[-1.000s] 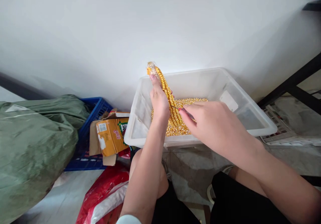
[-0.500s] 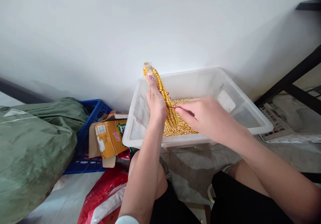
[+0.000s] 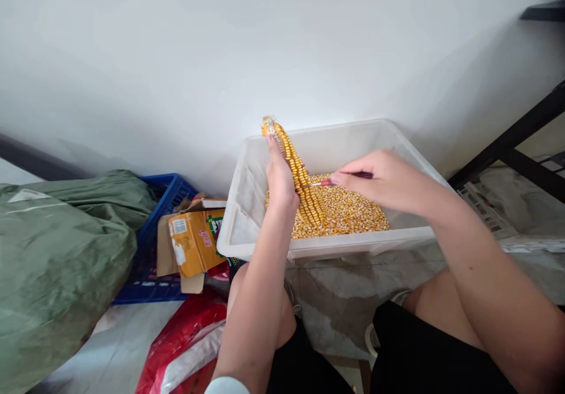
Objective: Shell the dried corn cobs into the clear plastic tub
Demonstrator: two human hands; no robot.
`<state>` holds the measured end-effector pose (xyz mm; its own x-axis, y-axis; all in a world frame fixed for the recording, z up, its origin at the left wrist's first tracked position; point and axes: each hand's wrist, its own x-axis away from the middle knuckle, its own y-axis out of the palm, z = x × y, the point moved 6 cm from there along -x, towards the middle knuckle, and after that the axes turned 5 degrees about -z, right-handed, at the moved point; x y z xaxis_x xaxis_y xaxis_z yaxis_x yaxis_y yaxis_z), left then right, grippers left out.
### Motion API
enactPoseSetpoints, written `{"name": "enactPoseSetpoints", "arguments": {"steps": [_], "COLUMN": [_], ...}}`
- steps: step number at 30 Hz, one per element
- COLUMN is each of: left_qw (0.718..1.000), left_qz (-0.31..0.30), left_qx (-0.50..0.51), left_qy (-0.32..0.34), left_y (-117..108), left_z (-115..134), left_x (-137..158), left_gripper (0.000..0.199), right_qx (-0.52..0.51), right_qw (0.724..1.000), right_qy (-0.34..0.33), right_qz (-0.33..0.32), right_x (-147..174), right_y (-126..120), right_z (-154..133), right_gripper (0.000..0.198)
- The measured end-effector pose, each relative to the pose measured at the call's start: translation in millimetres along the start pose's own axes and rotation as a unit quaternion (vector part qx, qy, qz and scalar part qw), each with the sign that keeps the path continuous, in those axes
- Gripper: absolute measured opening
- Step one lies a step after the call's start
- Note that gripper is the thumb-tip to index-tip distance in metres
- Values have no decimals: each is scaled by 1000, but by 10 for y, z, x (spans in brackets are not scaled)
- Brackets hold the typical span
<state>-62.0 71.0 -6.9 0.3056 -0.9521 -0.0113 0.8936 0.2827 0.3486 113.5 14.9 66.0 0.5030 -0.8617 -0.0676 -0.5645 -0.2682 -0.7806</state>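
My left hand [image 3: 281, 173] is wrapped round an ear of corn [image 3: 300, 176], thumb along its bare upper end. The ear tilts over a translucent plastic bin [image 3: 353, 138], its lower end close above loose corn kernels [image 3: 348, 211]. Between the fingers of my right hand [image 3: 371, 176] is a screwdriver [image 3: 327, 182] with a red and black handle. Its thin metal shaft points left, with the tip at the rows of kernels near my left palm. Whether the tip is pushed in between the rows I cannot tell.
Left of the bin lie a torn yellow cardboard box [image 3: 198, 244], a blue plastic crate [image 3: 152, 288] and a large green bag [image 3: 62, 264]. A red bag [image 3: 185, 335] is on the floor. A dark metal frame [image 3: 521, 129] and a white basket [image 3: 485, 206] stand at the right.
My right hand has moved right and slightly up, drawing the screwdriver back so that more of it shows. My left hand and the corn have shifted slightly right.
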Motion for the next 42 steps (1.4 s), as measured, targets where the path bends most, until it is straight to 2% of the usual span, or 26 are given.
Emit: {"name": "enactPoseSetpoints", "arguments": {"steps": [3, 5, 8, 10, 12, 14, 17, 19, 21, 23, 26, 28, 33, 42], "left_qw": [1000, 999, 1000, 1000, 1000, 999, 995, 992, 992, 992, 992, 990, 980, 973], "left_qz": [16, 22, 11, 2, -2, -4, -20, -36, -45, -51, -64, -85, -146, -154], "left_qx": [19, 22, 19, 19, 23, 36, 77, 90, 76, 47, -9, -39, -66, -44], "left_qy": [-13, -6, 7, 5, -9, -29, -68, -83, -91, -101, -108, -107, -115, -168], "left_y": [-52, -87, -87, -58, -17, 35, 144, 218, 276, 323, 399, 464, 609, 637], "left_z": [47, 89, 114, 98, 70, 46, 14, -1, -20, -53, -111, -158, -324, -580], "left_x": [4, 18, 37, 40, 39, 42, 61, 72, 70, 48, -25, -93, -232, -288], "left_gripper": [64, 58, 48, 47, 48, 50, 52, 54, 58, 63, 68, 67, 74, 70], "right_qx": [-21, -18, 22, 29, -19, -118, -258, -311, -304, -260, -192, -172, -201, -309], "right_qw": [999, 998, 994, 992, 994, 989, 961, 945, 950, 965, 978, 979, 973, 948], "right_qy": [27, 54, 108, 123, 105, 84, 33, -7, 0, 21, 49, 65, 61, 58], "right_qz": [-4, 0, 11, 16, 20, -10, -92, -98, -67, -13, 68, 92, 94, 56], "right_x": [-19, -66, -155, -196, -210, -207, -210, -234, -264, -283, -279, -280, -347, -388], "right_y": [-149, -162, -44, 88, 227, 397, 662, 758, 809, 815, 784, 785, 851, 975], "right_z": [201, 402, 709, 802, 755, 613, 306, 154, 133, 174, 237, 272, 380, 525], "right_gripper": [35, 34, 35, 37, 40, 47, 62, 56, 30, 18, 28, 29, 21, 21]}}
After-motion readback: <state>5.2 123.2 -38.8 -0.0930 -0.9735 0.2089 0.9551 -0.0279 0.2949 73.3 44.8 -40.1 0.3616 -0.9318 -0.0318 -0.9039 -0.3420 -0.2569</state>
